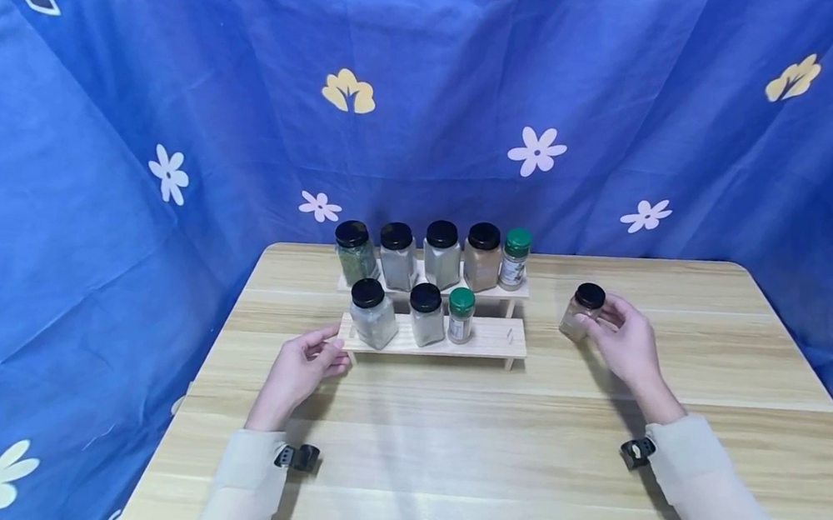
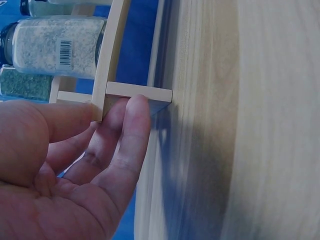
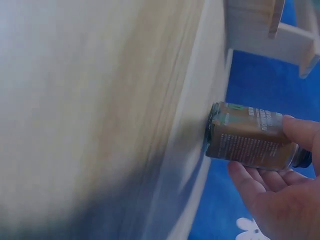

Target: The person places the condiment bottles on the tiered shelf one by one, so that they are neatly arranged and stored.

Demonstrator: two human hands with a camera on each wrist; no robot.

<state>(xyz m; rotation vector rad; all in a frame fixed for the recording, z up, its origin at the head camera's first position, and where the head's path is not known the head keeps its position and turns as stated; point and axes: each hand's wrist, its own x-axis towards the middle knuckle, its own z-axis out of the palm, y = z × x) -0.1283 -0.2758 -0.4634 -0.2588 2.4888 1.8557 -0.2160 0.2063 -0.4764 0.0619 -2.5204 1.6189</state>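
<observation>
A two-tier wooden spice rack (image 1: 493, 339) stands toward the back of the table. My left hand (image 1: 298, 372) grips the left end of its lower tier, thumb on the edge and fingers underneath, as the left wrist view shows. To the right of the rack, my right hand (image 1: 628, 344) holds a spice jar (image 1: 575, 320) with a black lid, upright between thumb and fingers. Brown contents and white print show on this jar (image 3: 250, 137) in the right wrist view. Whether its base touches the table I cannot tell. The lower tier's right end has bare wood.
Several black-lidded jars (image 1: 442, 262) and a green-capped shaker (image 1: 513, 265) line the upper tier. On the lower tier are two black-lidded jars (image 1: 374, 323) and another green-capped shaker (image 1: 460, 324). A blue patterned cloth (image 1: 425, 169) hangs behind the wooden table (image 1: 427, 462).
</observation>
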